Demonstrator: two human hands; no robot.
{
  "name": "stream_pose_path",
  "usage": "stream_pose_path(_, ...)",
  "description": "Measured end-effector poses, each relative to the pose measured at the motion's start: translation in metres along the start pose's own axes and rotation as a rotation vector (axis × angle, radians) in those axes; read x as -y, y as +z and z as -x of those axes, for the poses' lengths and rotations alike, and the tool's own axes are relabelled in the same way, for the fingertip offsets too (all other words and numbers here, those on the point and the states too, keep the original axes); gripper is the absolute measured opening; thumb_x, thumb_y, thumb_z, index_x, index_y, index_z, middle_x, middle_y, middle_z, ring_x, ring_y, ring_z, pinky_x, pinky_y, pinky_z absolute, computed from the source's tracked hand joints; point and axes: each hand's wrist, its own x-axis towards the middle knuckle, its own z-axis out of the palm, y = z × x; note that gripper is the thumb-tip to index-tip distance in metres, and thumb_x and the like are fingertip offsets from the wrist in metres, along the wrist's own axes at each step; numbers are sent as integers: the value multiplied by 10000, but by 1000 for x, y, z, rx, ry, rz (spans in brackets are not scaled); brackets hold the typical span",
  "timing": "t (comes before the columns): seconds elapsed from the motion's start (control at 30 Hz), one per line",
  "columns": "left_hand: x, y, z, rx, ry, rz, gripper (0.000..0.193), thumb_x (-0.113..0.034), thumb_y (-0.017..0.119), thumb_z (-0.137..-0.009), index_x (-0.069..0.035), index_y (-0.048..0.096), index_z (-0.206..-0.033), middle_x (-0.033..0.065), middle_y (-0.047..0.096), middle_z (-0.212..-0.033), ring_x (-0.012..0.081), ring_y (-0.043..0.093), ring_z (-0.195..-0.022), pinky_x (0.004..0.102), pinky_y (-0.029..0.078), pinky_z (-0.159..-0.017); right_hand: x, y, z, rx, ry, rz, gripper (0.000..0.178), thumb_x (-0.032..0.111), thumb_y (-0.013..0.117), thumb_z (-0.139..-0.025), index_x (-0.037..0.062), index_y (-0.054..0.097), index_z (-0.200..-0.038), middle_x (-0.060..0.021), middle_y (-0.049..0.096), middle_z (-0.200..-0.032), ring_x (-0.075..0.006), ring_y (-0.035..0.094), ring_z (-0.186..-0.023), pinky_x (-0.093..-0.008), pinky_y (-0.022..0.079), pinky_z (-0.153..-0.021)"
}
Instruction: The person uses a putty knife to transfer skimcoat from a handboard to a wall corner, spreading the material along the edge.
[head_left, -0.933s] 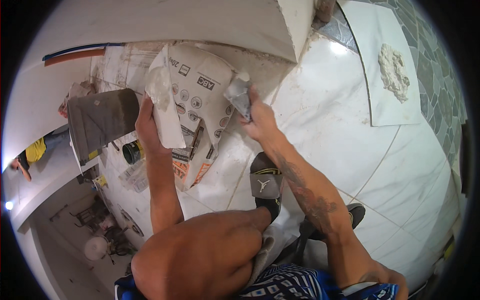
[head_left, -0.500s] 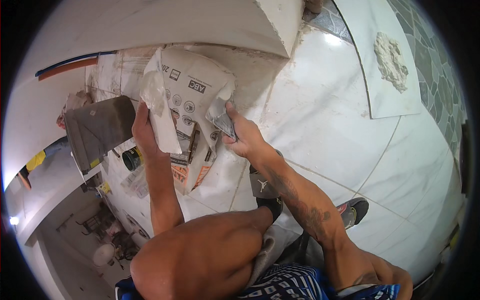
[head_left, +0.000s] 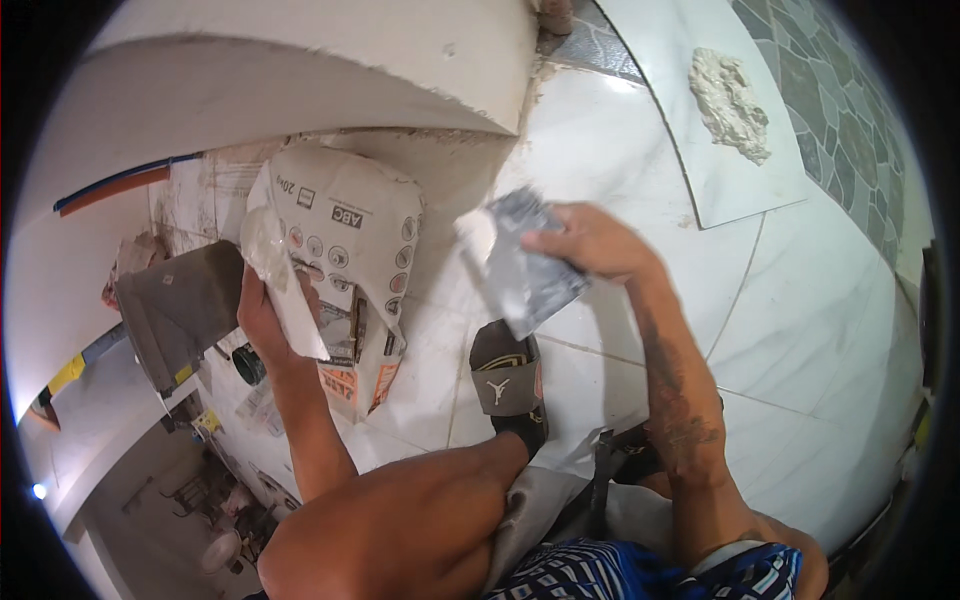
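My left hand (head_left: 264, 322) is wrapped round a narrow white board (head_left: 300, 318), tilted, with wet white paste (head_left: 263, 243) heaped on its upper end. In my right hand (head_left: 603, 245) is a flat, dark grey scraper (head_left: 545, 275), smeared with white paste and slightly blurred; its kind of handle is hidden. The scraper is apart from the board, held above the floor tiles. Behind the board lies a white printed paper bag (head_left: 375, 190) with a torn, orange-marked lower end.
A larger white slab (head_left: 690, 180) at the far right carries a mound of paste (head_left: 730, 105). A grey bucket (head_left: 180, 310) lies tipped at the left, near a dark green container (head_left: 248, 364). A low white wall (head_left: 420, 75) crosses the back. My sandalled foot (head_left: 505, 375) is below the scraper.
My right hand has swung right, away from the board and bag, turning the scraper so its broad face shows. My left hand still holds the board; the whole view has shifted slightly.
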Motion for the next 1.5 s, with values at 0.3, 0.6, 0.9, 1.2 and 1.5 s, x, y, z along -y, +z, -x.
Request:
stream_pose_path(0.3, 6, 1, -7, 2, -48, -41, 262, -154, 393, -984, 26, 516, -1127, 102, 599, -937, 145, 536, -475, 206, 360, -312, 48, -71, -20, -822, -170, 405, 405, 310, 576, -880, -79, 598, -991, -201, 654, -888, -281, 610, -814, -385, 460, -777)
stream_pose_path(0.6, 14, 1, 0, -101, -94, -46, 278, -157, 369, -988, 24, 501, -1153, 117, 593, -932, 157, 532, -464, 215, 350, -293, 40, -93, -81, -942, -224, 563, 476, 300, 584, -849, -144, 580, -1020, -336, 628, -982, -406, 624, -940, -428, 460, -847)
stream_pose_path(0.9, 19, 3, -5, -111, -127, -35, 267, -178, 357, -997, 2, 490, -1144, 91, 560, -874, 138, 491, -433, 203, 313, -279, 45, -104, -92, -894, -132, 487, 446, 272, 615, -842, -142, 596, -1009, -292, 653, -951, -350, 644, -894, -409, 480, -805)
stream_pose_path(1.2, 21, 15, -2, -236, -109, -103, 244, -135, 405, -969, 12, 520, -1126, 104, 607, -916, 121, 476, -412, 200, 312, -279, 35, -107, -94, -871, -110, 341, 406, 257, 624, -854, -108, 614, -1031, -203, 663, -928, -247, 616, -810, -378, 481, -752)
stream_pose_path(1.5, 25, 18, -5, -94, -110, -143, 212, -159, 386, -984, 14, 495, -1037, 89, 579, -873, 114, 461, -414, 196, 336, -279, 34, -109, -103, -858, -182, 454, 438, 266, 621, -840, -136, 598, -1014, -254, 660, -897, -294, 640, -809, -402, 488, -763)
